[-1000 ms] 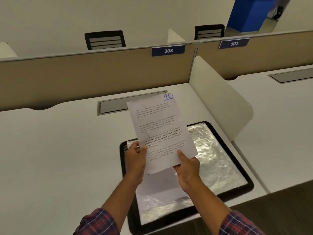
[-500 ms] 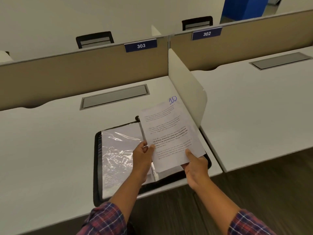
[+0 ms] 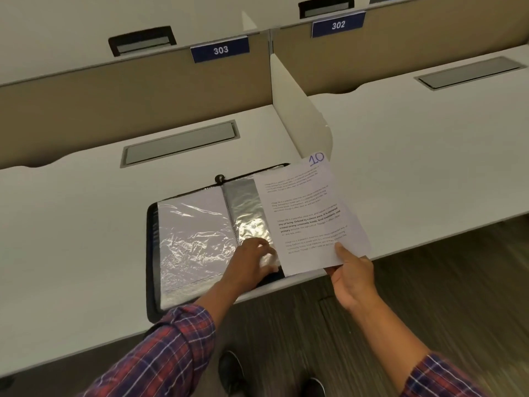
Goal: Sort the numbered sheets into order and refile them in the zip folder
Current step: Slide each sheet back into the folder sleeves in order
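sheet [image 3: 309,213] marked "10", body text unreadable, over folder [image 3: 194,239] right half | right hand [image 3: 352,276] pinches near edge | left hand [image 3: 252,259] on sleeve [image 3: 246,207], fingertips in glare, I cannot tell grip | far: 303 label [image 3: 219,50], 302 label [image 3: 337,24]

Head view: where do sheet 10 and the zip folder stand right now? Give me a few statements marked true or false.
1. The right hand holds the sheet marked 10 by its lower edge. True.
2. The zip folder lies closed on the desk. False: it lies open, with clear sleeves showing.
3. The left hand touches a clear sleeve in the folder. True.
4. Both hands hold the sheet. False: only the right hand does.
5. The partition label behind the folder reads 305. False: it reads 303.
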Motion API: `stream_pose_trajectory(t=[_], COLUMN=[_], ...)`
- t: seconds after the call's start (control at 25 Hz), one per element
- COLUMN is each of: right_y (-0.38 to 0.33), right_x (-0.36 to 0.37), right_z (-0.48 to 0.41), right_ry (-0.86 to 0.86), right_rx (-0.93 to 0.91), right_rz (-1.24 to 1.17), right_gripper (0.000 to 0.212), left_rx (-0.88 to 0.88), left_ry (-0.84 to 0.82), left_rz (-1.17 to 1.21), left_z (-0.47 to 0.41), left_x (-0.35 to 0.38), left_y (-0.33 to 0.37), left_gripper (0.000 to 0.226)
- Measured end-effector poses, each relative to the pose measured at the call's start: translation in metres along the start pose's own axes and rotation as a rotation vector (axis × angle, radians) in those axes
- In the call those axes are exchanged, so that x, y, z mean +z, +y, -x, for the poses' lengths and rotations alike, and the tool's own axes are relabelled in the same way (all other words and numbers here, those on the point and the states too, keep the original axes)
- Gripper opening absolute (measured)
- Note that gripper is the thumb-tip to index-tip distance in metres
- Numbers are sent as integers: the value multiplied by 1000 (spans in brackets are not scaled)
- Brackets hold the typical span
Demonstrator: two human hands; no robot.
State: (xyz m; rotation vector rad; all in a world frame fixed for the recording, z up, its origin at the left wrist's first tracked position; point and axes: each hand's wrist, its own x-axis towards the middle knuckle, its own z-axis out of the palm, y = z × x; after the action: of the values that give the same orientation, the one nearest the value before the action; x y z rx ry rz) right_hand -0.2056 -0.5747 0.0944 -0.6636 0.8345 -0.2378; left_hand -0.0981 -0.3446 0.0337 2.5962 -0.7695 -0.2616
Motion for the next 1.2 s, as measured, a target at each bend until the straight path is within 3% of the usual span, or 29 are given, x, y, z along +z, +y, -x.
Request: stream_pose_trajectory(t=[0.32,0.52,0.6,0.76,0.84,0.96,1.2], right_y=[3,-1,-1,2,3,1,-4], right_x=[-55,-83,-97,-124,-133,-143,-162], right_z=[18,30,35,41,44,47,46], right_ry=[-11,-54,-81,-126,-149,-173,-184], right_rx=[41,75,112,201,232,249,223], right_rz=[34,46,79,194,254,323,456], right_gripper=[34,35,40,47,45,41,40], left_rx=[44,-75,-147,-346,-259,-136,-157], left_ry=[101,55,67,36,-10,-32,29], left_rz=[-50,70,151,260,256,247,270], left_z=[0,3,4,-11,-13,-15,-14], left_x=[-8,-12,-10,-16,-27,-37,-35], left_y=[16,23,16,2,8,4,14], left_gripper=[16,15,4,28,37,12,9])
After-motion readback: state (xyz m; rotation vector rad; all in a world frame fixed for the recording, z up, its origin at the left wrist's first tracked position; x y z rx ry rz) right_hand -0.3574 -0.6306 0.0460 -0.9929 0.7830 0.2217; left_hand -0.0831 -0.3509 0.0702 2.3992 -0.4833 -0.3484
